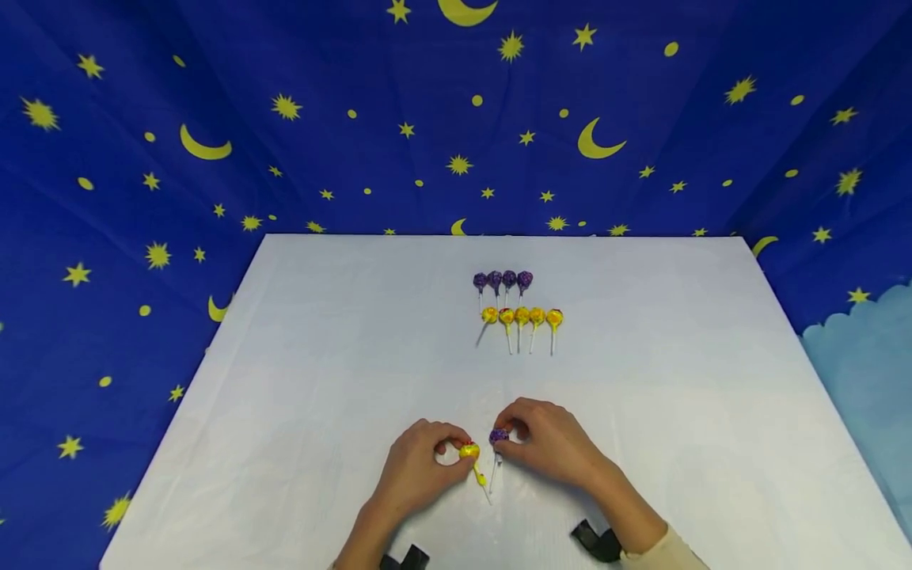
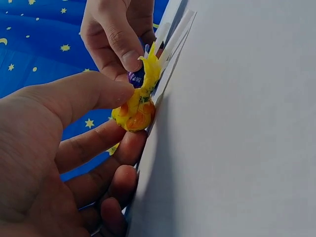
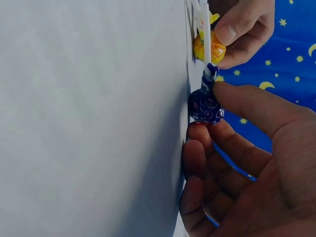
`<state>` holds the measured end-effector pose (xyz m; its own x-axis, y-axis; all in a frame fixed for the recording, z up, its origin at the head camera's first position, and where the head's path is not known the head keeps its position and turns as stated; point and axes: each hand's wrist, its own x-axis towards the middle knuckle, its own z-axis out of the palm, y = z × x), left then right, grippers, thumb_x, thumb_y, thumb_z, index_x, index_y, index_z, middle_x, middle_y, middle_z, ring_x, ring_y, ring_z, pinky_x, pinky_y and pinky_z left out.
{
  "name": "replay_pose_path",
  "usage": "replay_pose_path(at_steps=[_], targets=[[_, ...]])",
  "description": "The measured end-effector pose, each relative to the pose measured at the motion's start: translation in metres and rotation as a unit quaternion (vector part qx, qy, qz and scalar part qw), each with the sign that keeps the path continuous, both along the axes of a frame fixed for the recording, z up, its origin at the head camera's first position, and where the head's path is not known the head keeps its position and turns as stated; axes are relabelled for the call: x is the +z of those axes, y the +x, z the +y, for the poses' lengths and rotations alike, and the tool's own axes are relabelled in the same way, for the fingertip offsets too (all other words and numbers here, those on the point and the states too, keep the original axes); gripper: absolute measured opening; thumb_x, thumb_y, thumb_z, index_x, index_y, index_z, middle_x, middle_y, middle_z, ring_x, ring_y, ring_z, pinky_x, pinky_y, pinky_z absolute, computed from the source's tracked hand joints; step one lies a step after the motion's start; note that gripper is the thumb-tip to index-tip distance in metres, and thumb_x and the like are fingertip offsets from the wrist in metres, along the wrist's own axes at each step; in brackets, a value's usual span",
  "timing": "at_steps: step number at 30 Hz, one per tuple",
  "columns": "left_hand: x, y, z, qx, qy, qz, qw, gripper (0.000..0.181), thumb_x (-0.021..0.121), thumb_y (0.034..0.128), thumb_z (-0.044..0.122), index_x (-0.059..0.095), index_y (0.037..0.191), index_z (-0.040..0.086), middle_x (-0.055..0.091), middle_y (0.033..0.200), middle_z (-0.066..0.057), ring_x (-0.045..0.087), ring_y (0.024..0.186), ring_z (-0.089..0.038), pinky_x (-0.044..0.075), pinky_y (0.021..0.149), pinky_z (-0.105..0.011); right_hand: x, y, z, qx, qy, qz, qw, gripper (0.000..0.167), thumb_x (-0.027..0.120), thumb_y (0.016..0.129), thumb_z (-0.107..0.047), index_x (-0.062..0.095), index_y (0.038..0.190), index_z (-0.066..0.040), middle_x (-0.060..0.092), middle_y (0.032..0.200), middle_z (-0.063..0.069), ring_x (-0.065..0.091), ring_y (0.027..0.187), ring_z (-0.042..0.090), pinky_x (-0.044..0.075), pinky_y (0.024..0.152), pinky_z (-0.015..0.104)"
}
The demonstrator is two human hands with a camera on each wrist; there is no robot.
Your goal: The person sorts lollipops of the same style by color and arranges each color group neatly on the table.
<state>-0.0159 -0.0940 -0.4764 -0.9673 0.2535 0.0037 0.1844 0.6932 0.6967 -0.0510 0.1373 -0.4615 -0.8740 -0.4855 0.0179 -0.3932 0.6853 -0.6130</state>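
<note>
Near the front of the white table, my left hand (image 1: 426,465) pinches a yellow-wrapped lollipop (image 1: 469,451) by its head between thumb and fingers. Just to its right, my right hand (image 1: 550,440) pinches a purple-wrapped lollipop (image 1: 499,435) the same way. Both white sticks point toward the table's near edge, their ends close together. In the left wrist view the yellow lollipop (image 2: 133,114) shows its twisted wrapper neck, partly covering the purple one. The right wrist view shows the purple lollipop (image 3: 206,106) low against the tabletop, with the other hand beyond.
Farther back lies a row of several purple lollipops (image 1: 509,279). In front of it is a row of several yellow lollipops (image 1: 522,316), the leftmost one slanted. The white table (image 1: 342,332) meets a blue star-and-moon cloth (image 1: 399,158) behind and at the sides.
</note>
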Motion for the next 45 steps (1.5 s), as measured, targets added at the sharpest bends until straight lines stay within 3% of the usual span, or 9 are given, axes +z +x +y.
replay_pose_path(at_steps=[11, 18, 25, 35, 45], targets=[[0.005, -0.007, -0.003, -0.018, 0.016, -0.019, 0.9995, 0.018, 0.078, 0.0781, 0.032, 0.072, 0.094, 0.028, 0.057, 0.074, 0.013, 0.050, 0.066, -0.007, 0.039, 0.061, -0.026, 0.003, -0.001, 0.000, -0.007, -0.004, -0.013, 0.9999, 0.017, 0.078, 0.079, -0.033, 0.070, 0.091, -0.024, 0.058, 0.078, -0.015, 0.050, 0.067, 0.003, 0.042, 0.061, 0.024], [0.011, -0.018, -0.010, -0.026, 0.039, -0.001, 0.9989, 0.018, 0.079, 0.0783, 0.028, 0.073, 0.095, 0.026, 0.061, 0.076, 0.009, 0.054, 0.066, -0.008, 0.042, 0.061, -0.026, 0.002, 0.000, -0.001, -0.011, -0.007, -0.017, 0.9998, 0.017, 0.078, 0.080, -0.034, 0.069, 0.090, -0.025, 0.057, 0.076, -0.014, 0.049, 0.066, 0.002, 0.041, 0.060, 0.024], [0.015, -0.036, -0.014, -0.026, 0.021, 0.027, 0.9991, 0.017, 0.079, 0.0792, 0.027, 0.073, 0.095, 0.024, 0.061, 0.076, 0.008, 0.052, 0.066, -0.005, 0.042, 0.061, -0.026, 0.000, 0.001, 0.000, -0.015, -0.003, -0.016, 0.9997, 0.016, 0.078, 0.079, -0.035, 0.069, 0.090, -0.026, 0.056, 0.075, -0.015, 0.048, 0.065, 0.001, 0.040, 0.059, 0.024], [0.022, -0.071, -0.010, -0.025, -0.023, 0.065, 0.9973, 0.018, 0.076, 0.0811, 0.026, 0.076, 0.098, 0.023, 0.063, 0.078, 0.007, 0.049, 0.062, -0.004, 0.042, 0.057, -0.027, -0.001, 0.002, -0.001, -0.014, -0.008, -0.009, 0.9998, 0.016, 0.078, 0.079, -0.034, 0.069, 0.089, -0.026, 0.056, 0.074, -0.015, 0.049, 0.065, 0.002, 0.040, 0.059, 0.024], [0.028, -0.101, -0.004, -0.013, -0.037, 0.060, 0.9975, 0.020, 0.075, 0.0814, 0.026, 0.076, 0.100, 0.021, 0.065, 0.081, 0.005, 0.050, 0.060, -0.007, 0.041, 0.054, -0.029, -0.001, 0.002, 0.000, -0.014, -0.012, -0.010, 0.9998, 0.016, 0.078, 0.080, -0.034, 0.069, 0.089, -0.026, 0.056, 0.075, -0.015, 0.049, 0.066, 0.002, 0.041, 0.060, 0.024]])
